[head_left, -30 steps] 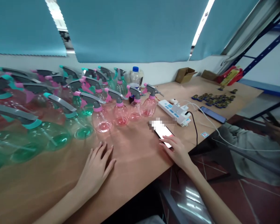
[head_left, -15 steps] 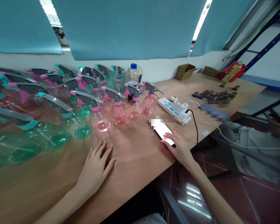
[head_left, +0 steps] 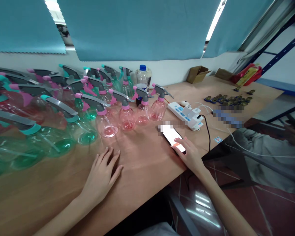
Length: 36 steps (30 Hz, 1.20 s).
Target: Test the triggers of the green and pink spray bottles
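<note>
The phone (head_left: pixel 169 133) lies flat on the table (head_left: pixel 140 167) near the front edge, screen lit. Right hand (head_left: pixel 188 153): fingers slightly apart, extended over the phone's near end; fingertip contact cannot be confirmed. Left hand (head_left: pixel 100 175): palm down, fingers spread, left of the phone.

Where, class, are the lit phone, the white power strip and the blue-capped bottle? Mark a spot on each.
Lit phone (head_left: pixel 171 136), head view: on its bright screen.
White power strip (head_left: pixel 180 113), head view: on its top face.
Blue-capped bottle (head_left: pixel 142 78), head view: on its clear upper body.
</note>
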Motion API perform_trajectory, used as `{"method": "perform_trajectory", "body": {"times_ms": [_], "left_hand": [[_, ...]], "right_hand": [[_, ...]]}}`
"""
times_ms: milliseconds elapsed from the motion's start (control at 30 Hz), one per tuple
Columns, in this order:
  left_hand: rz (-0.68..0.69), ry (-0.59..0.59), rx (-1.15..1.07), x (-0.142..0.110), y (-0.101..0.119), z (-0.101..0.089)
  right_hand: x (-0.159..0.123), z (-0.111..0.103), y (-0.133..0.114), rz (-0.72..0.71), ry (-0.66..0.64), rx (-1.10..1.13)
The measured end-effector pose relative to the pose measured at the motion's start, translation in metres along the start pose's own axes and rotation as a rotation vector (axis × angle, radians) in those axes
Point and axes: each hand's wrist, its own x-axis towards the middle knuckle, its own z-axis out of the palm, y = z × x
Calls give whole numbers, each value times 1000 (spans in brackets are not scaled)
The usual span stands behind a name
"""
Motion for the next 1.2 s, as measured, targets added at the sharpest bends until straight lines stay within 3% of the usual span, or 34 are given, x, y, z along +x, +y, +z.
{"method": "perform_trajectory", "body": {"times_ms": [533,700,967,1067,1200], "left_hand": [[-15,-31,19,-1,2,0],[-15,-92,-84,-10,0,-12],[-155,-74,-141,-62,-30,-53],[-265,-42,-160,-89,-46,-73],[-470,81,-201,-132,-70,-101]], "right_hand": [[-2,2,-1,-38,-45,10],[-6,6,-5,-54,-28,5],[-7,11,-15,-85,-64,-49],[6,16,-36,-138,-69,-11],[31,38,-85,-244,-132,81]]}}
